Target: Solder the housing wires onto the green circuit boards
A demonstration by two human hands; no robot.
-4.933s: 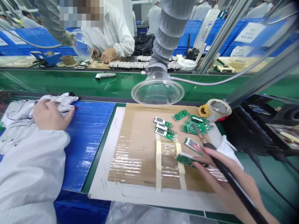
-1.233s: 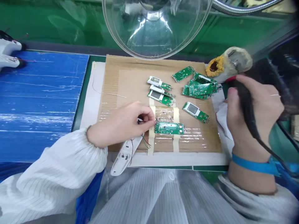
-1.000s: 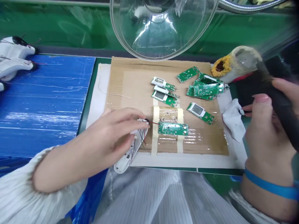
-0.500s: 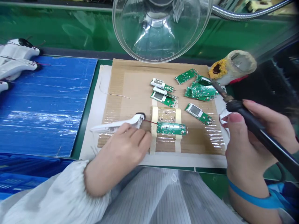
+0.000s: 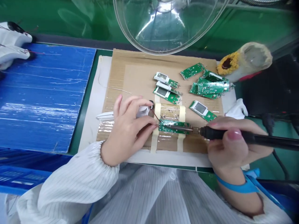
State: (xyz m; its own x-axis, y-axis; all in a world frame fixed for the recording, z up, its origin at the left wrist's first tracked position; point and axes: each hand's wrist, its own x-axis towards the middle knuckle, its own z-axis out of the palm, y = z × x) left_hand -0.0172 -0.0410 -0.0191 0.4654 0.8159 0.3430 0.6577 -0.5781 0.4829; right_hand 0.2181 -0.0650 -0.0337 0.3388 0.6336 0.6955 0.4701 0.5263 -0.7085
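A green circuit board (image 5: 174, 126) lies across two tape strips on the cardboard mat (image 5: 135, 74). My left hand (image 5: 127, 129) pinches a thin red wire (image 5: 154, 114) against the board's left end and rests on a white plastic housing (image 5: 105, 116). My right hand (image 5: 230, 143) grips a black soldering iron (image 5: 245, 138) laid almost level, its metal tip (image 5: 177, 127) touching the board.
Several loose green boards (image 5: 205, 87) and small display modules (image 5: 167, 88) lie at the mat's back. A clear fume hood (image 5: 168, 25) hangs above. A sponge holder (image 5: 247, 60) stands at the right, a blue mat (image 5: 44, 93) at the left with white housings (image 5: 11, 43), and a white cloth (image 5: 237, 109).
My right hand swung the iron down from mid-air so its tip now rests on the taped board. My left hand moved up over the white housing and pinches the wire at the board's end.
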